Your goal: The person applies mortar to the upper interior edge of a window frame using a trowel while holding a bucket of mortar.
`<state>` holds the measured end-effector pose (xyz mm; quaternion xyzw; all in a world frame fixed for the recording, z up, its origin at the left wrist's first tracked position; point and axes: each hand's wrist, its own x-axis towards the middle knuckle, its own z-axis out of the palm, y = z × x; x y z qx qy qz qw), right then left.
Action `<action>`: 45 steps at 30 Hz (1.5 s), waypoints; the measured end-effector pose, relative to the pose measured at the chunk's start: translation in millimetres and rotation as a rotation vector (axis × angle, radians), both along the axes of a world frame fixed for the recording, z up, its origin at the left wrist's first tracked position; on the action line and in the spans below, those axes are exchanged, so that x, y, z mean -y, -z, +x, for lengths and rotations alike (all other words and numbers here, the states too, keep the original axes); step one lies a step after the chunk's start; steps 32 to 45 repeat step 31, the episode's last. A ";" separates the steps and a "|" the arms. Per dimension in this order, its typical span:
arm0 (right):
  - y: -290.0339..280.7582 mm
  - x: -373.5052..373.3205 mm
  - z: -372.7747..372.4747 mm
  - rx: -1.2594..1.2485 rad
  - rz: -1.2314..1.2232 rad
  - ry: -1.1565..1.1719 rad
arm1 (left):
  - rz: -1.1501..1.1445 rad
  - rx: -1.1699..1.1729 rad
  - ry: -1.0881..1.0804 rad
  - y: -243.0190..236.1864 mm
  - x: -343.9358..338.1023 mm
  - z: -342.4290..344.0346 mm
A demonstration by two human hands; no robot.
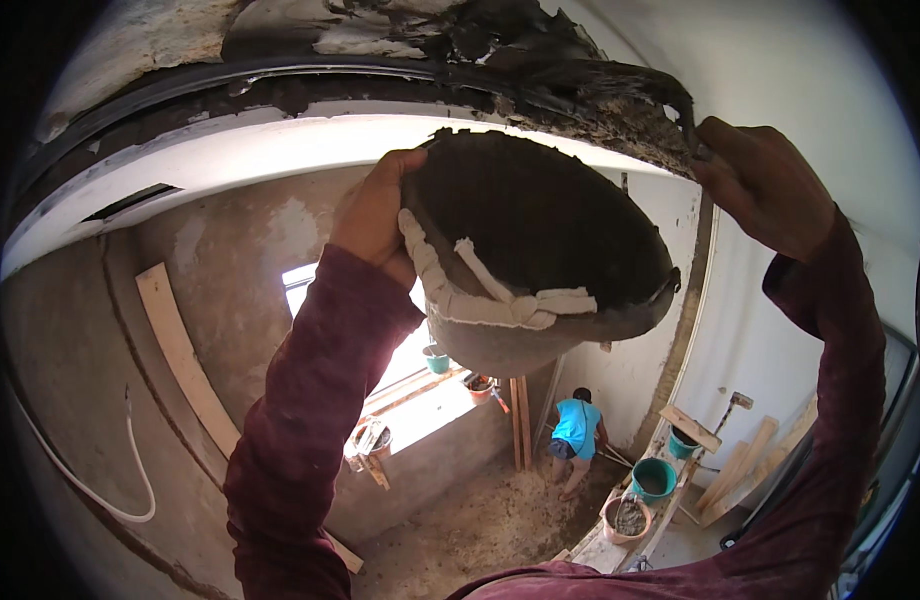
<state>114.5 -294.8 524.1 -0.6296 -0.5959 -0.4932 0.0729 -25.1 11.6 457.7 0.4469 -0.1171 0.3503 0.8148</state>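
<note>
My left hand point(375, 215) is closed on the rim of a wide, rounded bucket point(500, 345), held up in front of me and tilted. Dark, wet-looking material point(530, 220) shows inside it, and a pale strip of cloth point(480, 300) is wrapped along its near side. Up at the right, my right hand point(760, 180) has its fingers closed at the end of a rough, dark ledge point(620, 110) under the ceiling. What those fingers grip, if anything, is hidden.
A person in a blue shirt point(577, 425) bends over on the floor far below. Right of them, a plank platform carries a green bucket point(653, 478) and a mortar-filled bucket point(627, 520). More buckets sit by the bright window sill point(430, 420). A board point(185, 355) leans on the left wall.
</note>
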 end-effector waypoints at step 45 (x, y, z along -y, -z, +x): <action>43.5 21.6 11.6 -0.203 0.130 -0.031 | 0.038 -0.040 -0.069 5.3 7.9 10.4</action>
